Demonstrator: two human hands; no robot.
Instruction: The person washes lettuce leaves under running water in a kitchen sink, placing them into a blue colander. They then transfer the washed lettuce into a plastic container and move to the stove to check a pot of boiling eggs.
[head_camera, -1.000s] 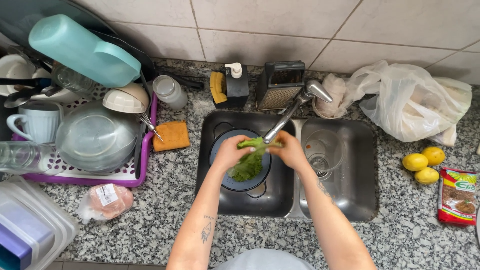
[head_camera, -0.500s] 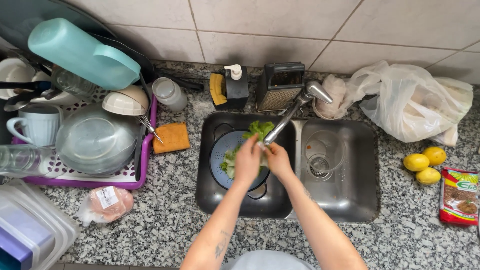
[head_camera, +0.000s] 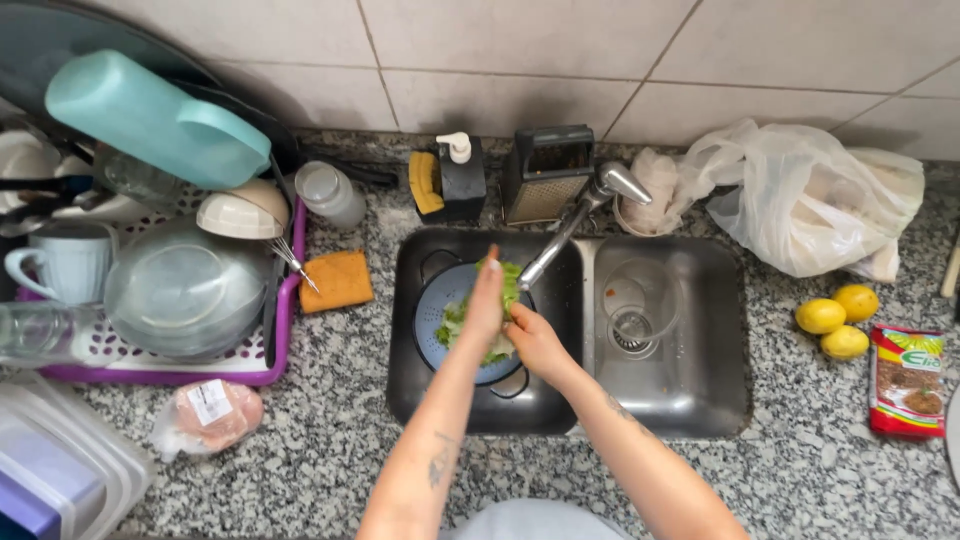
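Observation:
Both my hands are over the left basin of a steel double sink. My left hand lies flat, fingers stretched toward the wall, pressed on green lettuce leaves. My right hand cups the same leaves from the right side. The lettuce is in a blue colander standing in the basin. The tap spout reaches over the colander just beyond my fingertips.
A purple dish rack with bowls, a mug and a teal jug stands at left. An orange sponge, a soap dispenser and a grater sit behind the sink. A white plastic bag, lemons and a red packet lie at right.
My hands were apart, holding the lettuce up over the colander; they have closed together and now press the leaves under the tap, with the left fingers stretched forward.

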